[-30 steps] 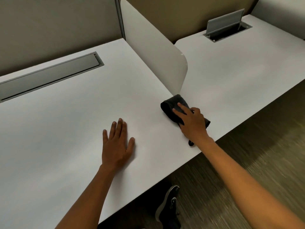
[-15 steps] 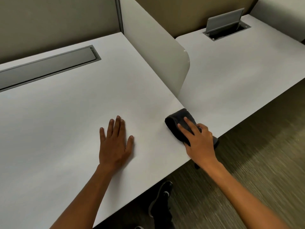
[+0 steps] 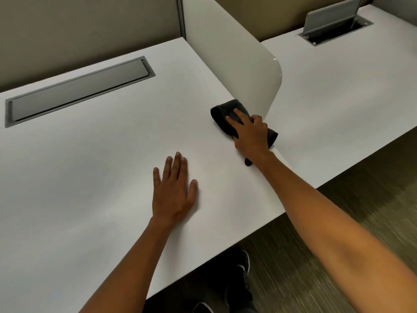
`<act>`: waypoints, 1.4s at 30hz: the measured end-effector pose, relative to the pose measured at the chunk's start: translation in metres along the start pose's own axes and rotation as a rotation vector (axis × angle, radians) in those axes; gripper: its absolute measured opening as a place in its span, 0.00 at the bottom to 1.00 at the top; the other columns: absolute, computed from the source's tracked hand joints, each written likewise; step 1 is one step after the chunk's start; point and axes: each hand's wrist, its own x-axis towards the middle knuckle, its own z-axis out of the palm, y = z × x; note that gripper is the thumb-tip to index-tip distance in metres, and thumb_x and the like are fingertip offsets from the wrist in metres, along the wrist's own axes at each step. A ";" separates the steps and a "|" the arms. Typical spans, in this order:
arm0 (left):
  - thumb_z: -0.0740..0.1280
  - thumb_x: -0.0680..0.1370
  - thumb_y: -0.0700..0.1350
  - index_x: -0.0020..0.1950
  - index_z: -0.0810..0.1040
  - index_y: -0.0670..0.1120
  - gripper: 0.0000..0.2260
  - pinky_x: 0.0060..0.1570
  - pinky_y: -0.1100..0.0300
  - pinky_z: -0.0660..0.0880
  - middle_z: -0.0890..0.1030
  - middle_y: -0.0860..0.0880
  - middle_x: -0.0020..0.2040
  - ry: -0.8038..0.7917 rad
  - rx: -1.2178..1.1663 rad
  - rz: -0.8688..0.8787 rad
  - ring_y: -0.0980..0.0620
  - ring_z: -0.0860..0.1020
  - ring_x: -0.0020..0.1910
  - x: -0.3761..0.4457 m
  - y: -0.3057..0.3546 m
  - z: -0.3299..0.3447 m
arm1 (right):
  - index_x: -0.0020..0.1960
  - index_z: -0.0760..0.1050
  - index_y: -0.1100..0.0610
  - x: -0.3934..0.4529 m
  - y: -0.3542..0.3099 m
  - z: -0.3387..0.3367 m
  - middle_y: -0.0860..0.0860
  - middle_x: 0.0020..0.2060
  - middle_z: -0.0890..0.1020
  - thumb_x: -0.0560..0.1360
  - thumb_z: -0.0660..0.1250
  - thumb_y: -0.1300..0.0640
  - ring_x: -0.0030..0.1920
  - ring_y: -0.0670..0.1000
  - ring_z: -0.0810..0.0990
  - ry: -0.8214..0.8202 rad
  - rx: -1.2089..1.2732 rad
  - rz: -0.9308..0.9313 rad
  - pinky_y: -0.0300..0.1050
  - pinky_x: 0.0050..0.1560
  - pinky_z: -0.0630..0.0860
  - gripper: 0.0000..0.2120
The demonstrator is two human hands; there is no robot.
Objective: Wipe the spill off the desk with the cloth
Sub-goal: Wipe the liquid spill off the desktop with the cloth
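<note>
Near edge: dark shoe [image 3: 242,265] on the floor under the desk [image 3: 90,177] front edge. On the desk, left hand [image 3: 174,193] lies palm down, fingers flat and spread, gripping nothing, a bit in from the front edge. Further back, right hand [image 3: 252,134] presses on the black cloth [image 3: 222,111], 2 fingers extended over it, the rest curled around the bunched part (so it's gripping the cloth). Cloth sits at the desk's right edge, just beside the foot of the white divider panel [image 3: 237,64]; 1 tail sticks out behind the wrist. No spill discernible on the white surface. Far left: closed grey cable hatch [image 3: 79,91] near the back edge. Neighbouring desk [image 3: 338,98] on the right has 1 hatch [image 3: 331,19] flipped open at its back edge.
</note>
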 end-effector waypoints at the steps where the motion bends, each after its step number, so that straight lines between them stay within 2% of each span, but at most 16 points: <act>1: 0.45 0.81 0.59 0.82 0.50 0.46 0.32 0.79 0.41 0.44 0.47 0.50 0.83 -0.002 0.000 -0.003 0.50 0.45 0.82 -0.001 0.000 -0.001 | 0.75 0.62 0.41 -0.001 0.000 -0.001 0.44 0.77 0.59 0.78 0.66 0.53 0.67 0.61 0.64 -0.002 0.011 0.001 0.54 0.63 0.63 0.28; 3: 0.45 0.81 0.57 0.82 0.50 0.46 0.31 0.79 0.41 0.45 0.47 0.50 0.83 0.003 -0.005 -0.008 0.50 0.45 0.82 -0.002 0.001 -0.002 | 0.73 0.66 0.42 -0.016 0.000 -0.003 0.45 0.76 0.63 0.76 0.68 0.56 0.65 0.63 0.66 0.029 0.060 -0.017 0.55 0.61 0.65 0.28; 7: 0.46 0.81 0.56 0.82 0.51 0.45 0.30 0.79 0.41 0.45 0.48 0.49 0.83 0.013 -0.013 -0.018 0.50 0.46 0.82 -0.002 0.002 -0.003 | 0.68 0.75 0.47 -0.078 -0.003 -0.002 0.48 0.71 0.72 0.67 0.75 0.63 0.56 0.65 0.72 0.181 0.104 -0.063 0.57 0.50 0.72 0.31; 12: 0.46 0.81 0.55 0.82 0.51 0.45 0.31 0.78 0.41 0.46 0.49 0.48 0.83 0.021 -0.020 -0.019 0.49 0.47 0.82 -0.002 0.002 -0.004 | 0.70 0.73 0.46 -0.172 -0.011 -0.009 0.48 0.73 0.69 0.63 0.77 0.64 0.58 0.63 0.72 0.175 0.070 -0.077 0.57 0.51 0.73 0.38; 16: 0.46 0.81 0.56 0.82 0.51 0.44 0.31 0.78 0.41 0.46 0.49 0.48 0.83 0.019 -0.021 -0.020 0.49 0.47 0.82 -0.001 0.003 -0.003 | 0.69 0.73 0.46 -0.210 -0.017 -0.007 0.48 0.73 0.70 0.62 0.79 0.62 0.59 0.61 0.72 0.157 0.043 -0.062 0.57 0.52 0.72 0.38; 22: 0.45 0.81 0.56 0.82 0.51 0.45 0.31 0.79 0.41 0.45 0.49 0.49 0.83 0.012 -0.027 -0.022 0.50 0.46 0.82 -0.003 0.003 -0.004 | 0.70 0.72 0.46 -0.189 -0.006 -0.006 0.49 0.73 0.70 0.63 0.78 0.62 0.59 0.64 0.72 0.160 0.013 -0.072 0.58 0.50 0.73 0.38; 30: 0.46 0.81 0.56 0.82 0.51 0.45 0.30 0.78 0.40 0.42 0.49 0.49 0.83 0.012 -0.012 -0.025 0.50 0.46 0.82 -0.002 0.002 -0.001 | 0.71 0.71 0.46 -0.064 0.009 -0.004 0.52 0.74 0.69 0.69 0.74 0.62 0.61 0.67 0.70 0.097 0.021 0.066 0.61 0.54 0.70 0.32; 35: 0.46 0.81 0.58 0.82 0.50 0.44 0.32 0.78 0.41 0.40 0.46 0.47 0.83 0.032 -0.069 -0.038 0.51 0.44 0.82 -0.001 0.000 -0.001 | 0.70 0.72 0.46 -0.028 -0.003 -0.002 0.51 0.74 0.69 0.71 0.72 0.63 0.62 0.66 0.70 0.101 0.052 0.099 0.59 0.56 0.68 0.30; 38: 0.47 0.81 0.57 0.82 0.50 0.43 0.32 0.79 0.44 0.41 0.46 0.47 0.83 0.064 -0.141 -0.032 0.52 0.44 0.82 -0.002 -0.001 -0.003 | 0.67 0.75 0.47 -0.030 -0.025 0.004 0.50 0.71 0.72 0.68 0.72 0.67 0.59 0.67 0.72 0.155 0.103 0.038 0.59 0.53 0.69 0.31; 42: 0.50 0.81 0.55 0.82 0.48 0.44 0.32 0.79 0.48 0.37 0.46 0.49 0.83 0.152 -0.322 -0.106 0.55 0.42 0.81 -0.008 -0.010 -0.007 | 0.66 0.77 0.47 -0.059 -0.094 0.013 0.49 0.69 0.75 0.67 0.69 0.67 0.57 0.65 0.74 0.167 0.154 -0.175 0.57 0.51 0.71 0.29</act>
